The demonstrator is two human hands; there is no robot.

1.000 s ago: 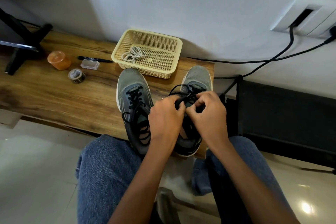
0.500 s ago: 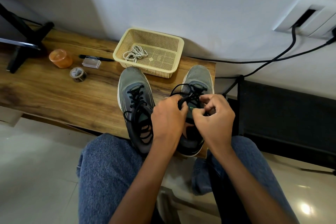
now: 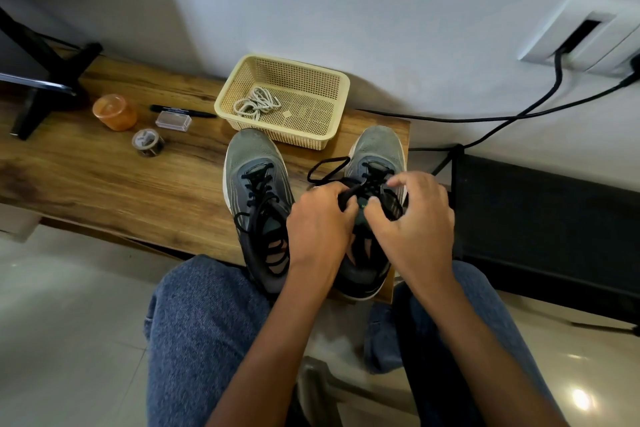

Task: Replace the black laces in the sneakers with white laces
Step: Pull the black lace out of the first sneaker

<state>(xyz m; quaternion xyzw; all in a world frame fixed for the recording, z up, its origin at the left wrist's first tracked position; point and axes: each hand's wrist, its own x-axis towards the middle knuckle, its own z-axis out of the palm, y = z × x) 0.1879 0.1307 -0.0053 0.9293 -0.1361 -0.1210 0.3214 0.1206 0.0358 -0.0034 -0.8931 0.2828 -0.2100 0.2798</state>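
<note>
The sneakers sit side by side at the right end of the wooden bench [image 3: 104, 191], toes toward the wall, heels at the near edge by my knees. The left sneaker [image 3: 258, 204] is laced in black and untouched. The right sneaker [image 3: 375, 163] is the one I am working on, and this is where the change shows: a second ago my two hands were bunched together over its knot, and now they have drawn a little apart, with a loop of the black lace [image 3: 327, 168] thrown out wide toward the gap between the shoes. I read that as the bow coming undone, so the unlacing of this shoe is only starting.

My left hand [image 3: 318, 222] is curled, its thumb and forefinger pinching the dark lace at the tongue. My right hand [image 3: 415, 218] has spread: the forefinger reaches up over the eyelets and the thumb presses near the tongue, but I cannot tell whether it is actually gripping any lace.

The white laces [image 3: 258, 104] lie coiled in the yellow basket [image 3: 329, 80] just behind the toes, not yet needed. Both shoes have their black laces in, so nearly the whole job is ahead.
</note>
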